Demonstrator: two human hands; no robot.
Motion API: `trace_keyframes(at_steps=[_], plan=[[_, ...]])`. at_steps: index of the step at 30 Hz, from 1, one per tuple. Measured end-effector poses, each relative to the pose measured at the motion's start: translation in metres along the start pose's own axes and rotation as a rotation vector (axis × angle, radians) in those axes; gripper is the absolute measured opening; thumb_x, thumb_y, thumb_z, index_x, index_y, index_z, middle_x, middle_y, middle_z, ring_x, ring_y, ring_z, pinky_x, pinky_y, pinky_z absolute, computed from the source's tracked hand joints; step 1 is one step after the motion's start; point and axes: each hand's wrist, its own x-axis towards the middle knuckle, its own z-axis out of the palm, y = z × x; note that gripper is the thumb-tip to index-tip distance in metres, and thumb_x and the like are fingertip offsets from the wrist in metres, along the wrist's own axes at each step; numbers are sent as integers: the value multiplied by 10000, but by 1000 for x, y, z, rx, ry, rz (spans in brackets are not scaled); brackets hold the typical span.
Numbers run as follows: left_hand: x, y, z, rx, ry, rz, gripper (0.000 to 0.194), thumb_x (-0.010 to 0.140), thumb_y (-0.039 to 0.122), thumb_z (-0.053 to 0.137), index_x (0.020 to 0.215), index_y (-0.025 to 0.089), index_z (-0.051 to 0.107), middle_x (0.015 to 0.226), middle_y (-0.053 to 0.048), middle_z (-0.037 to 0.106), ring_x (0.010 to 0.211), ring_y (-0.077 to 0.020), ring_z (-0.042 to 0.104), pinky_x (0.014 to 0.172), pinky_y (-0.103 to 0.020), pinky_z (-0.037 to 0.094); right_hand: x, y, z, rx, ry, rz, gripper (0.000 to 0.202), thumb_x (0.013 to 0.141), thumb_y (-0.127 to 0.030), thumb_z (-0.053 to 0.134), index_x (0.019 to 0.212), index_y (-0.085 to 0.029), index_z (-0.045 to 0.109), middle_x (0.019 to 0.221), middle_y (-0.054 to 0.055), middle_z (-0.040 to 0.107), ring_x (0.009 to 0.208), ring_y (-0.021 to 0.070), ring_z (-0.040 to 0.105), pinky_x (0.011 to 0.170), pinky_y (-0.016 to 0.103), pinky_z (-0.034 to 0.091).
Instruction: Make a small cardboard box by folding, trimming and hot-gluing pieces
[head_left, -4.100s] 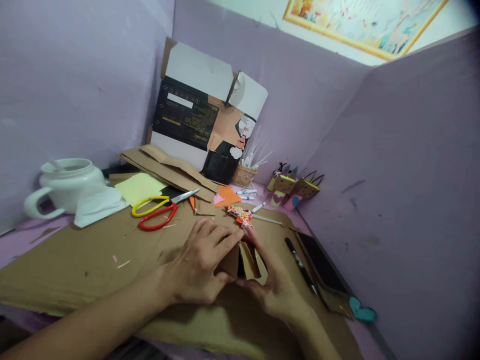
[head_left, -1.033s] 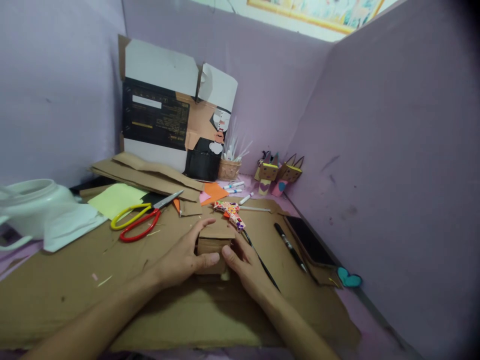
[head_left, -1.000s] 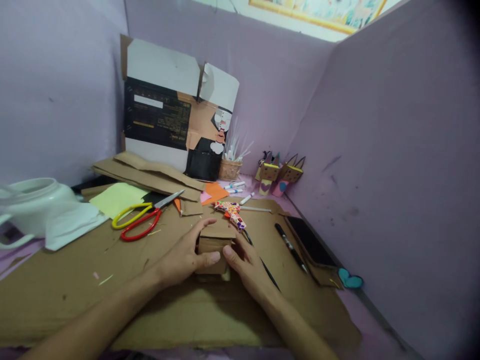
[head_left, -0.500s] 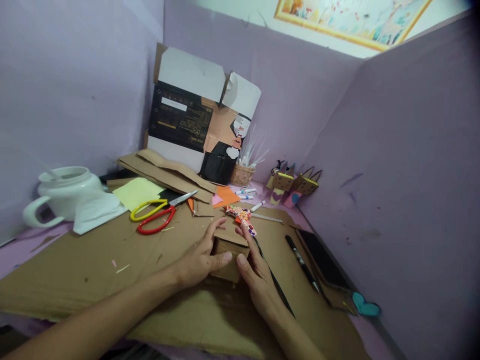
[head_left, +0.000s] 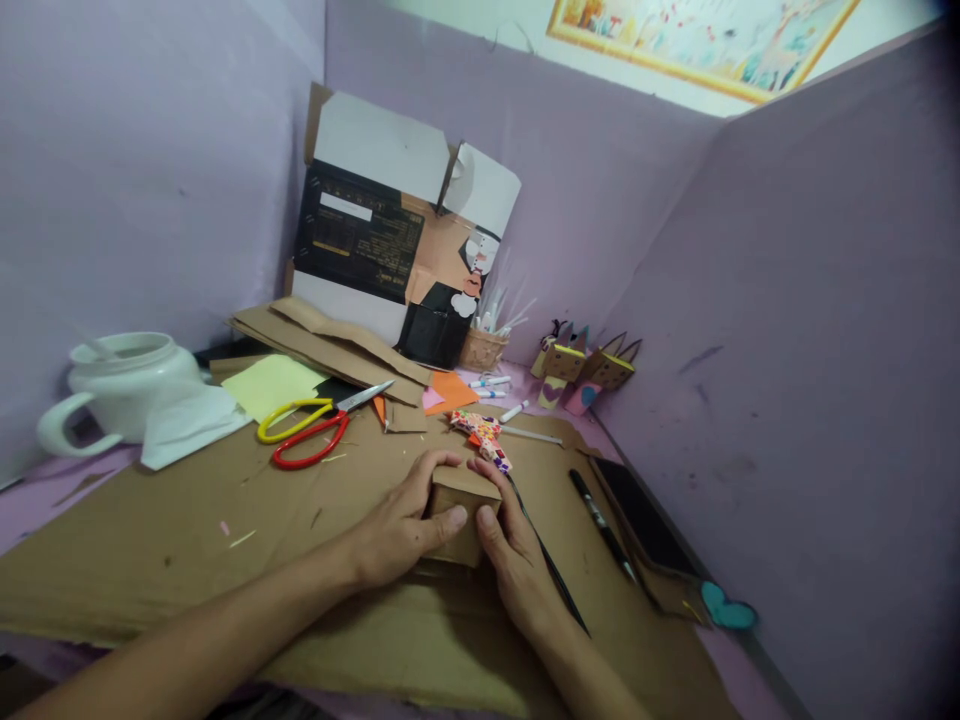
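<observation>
A small brown cardboard box [head_left: 459, 545] stands between my two hands on the large cardboard sheet [head_left: 322, 620]. My left hand [head_left: 405, 520] wraps its left side, thumb on the front face and fingers curled around the back. From the right, my right hand [head_left: 510, 540] grips it the same way, with its thumb on the front. The top flap [head_left: 465, 482] of the box lies about level. Just behind the fingers is a hot glue gun [head_left: 480, 432] with a colourful pattern, its black cord [head_left: 551, 565] running past my right hand.
Red-and-yellow scissors [head_left: 315, 430] lie open at the left, near a white teapot [head_left: 127, 380] and yellow paper [head_left: 274, 387]. On the right are a black pen [head_left: 602, 525] and a dark phone-like slab [head_left: 645, 515]. Cardboard figures [head_left: 562, 370] and a basket of sticks [head_left: 484, 349] stand behind.
My fingertips have closed in over the back of the box, where before they were raised and more spread. The box stays in nearly the same place.
</observation>
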Motion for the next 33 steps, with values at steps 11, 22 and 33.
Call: trace_keyframes(at_steps=[11,22,33], plan=[[-3,3,3,-22,42,-19,485,812,443,546,1214,225,386,1136,-70,579,1022,-261,545,864,-390,432,0,-5,1,4,-3,3,491,887,-549,426,1274,-247,443,1333,67,514,1252,236,457,1020,356,385],[0,11,0,47,40,41,473,818,414,557,1226,197,451,1125,-74,625,1060,-273,560,896,-383,437,0,4,1,99,25,-5,350,898,-459,470,1200,-282,491,1276,41,544,1194,237,493,1010,387,385],[-1,14,0,101,80,38,502,832,442,546,1252,184,453,1095,-77,641,1021,-265,583,908,-386,440,-1,2,1,120,21,9,348,904,-467,462,1197,-282,482,1279,46,532,1175,231,500,992,374,391]])
